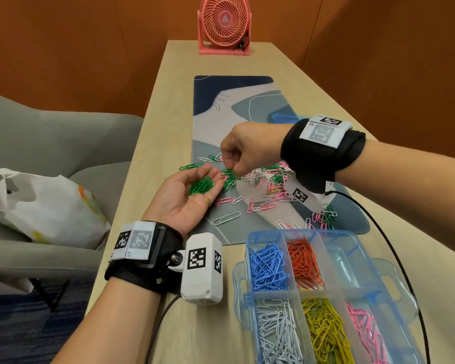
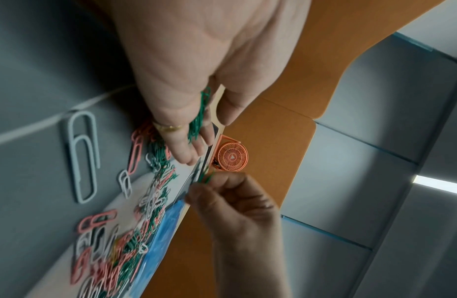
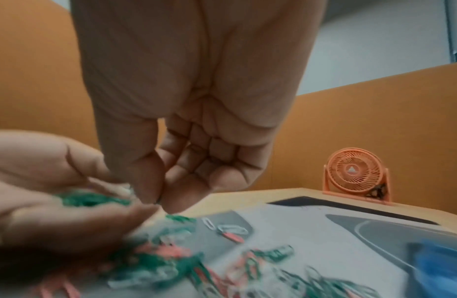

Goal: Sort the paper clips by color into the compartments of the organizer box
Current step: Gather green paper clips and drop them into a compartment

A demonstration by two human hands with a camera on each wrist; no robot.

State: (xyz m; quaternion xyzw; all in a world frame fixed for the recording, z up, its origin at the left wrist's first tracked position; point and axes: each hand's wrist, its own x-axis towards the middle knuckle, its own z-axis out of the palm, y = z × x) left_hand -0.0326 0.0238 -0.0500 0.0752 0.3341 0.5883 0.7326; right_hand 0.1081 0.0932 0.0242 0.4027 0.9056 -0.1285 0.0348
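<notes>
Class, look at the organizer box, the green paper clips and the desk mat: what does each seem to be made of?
Organizer box: clear blue plastic, glossy; contents show through its walls. Green paper clips: probably coated wire, thin bent loops in even colour. Desk mat: likely soft fabric-topped, matte printed surface lying flat.

Pink fan (image 1: 224, 24), patterned mat (image 1: 221, 101), plastic bag (image 1: 45, 206)

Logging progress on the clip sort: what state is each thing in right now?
left hand: palm up, cupping green clips.
right hand: pinching one green clip.
organizer box: open; five compartments filled, one empty.
loose clips: unsorted on mat.
fan: upright.
</notes>
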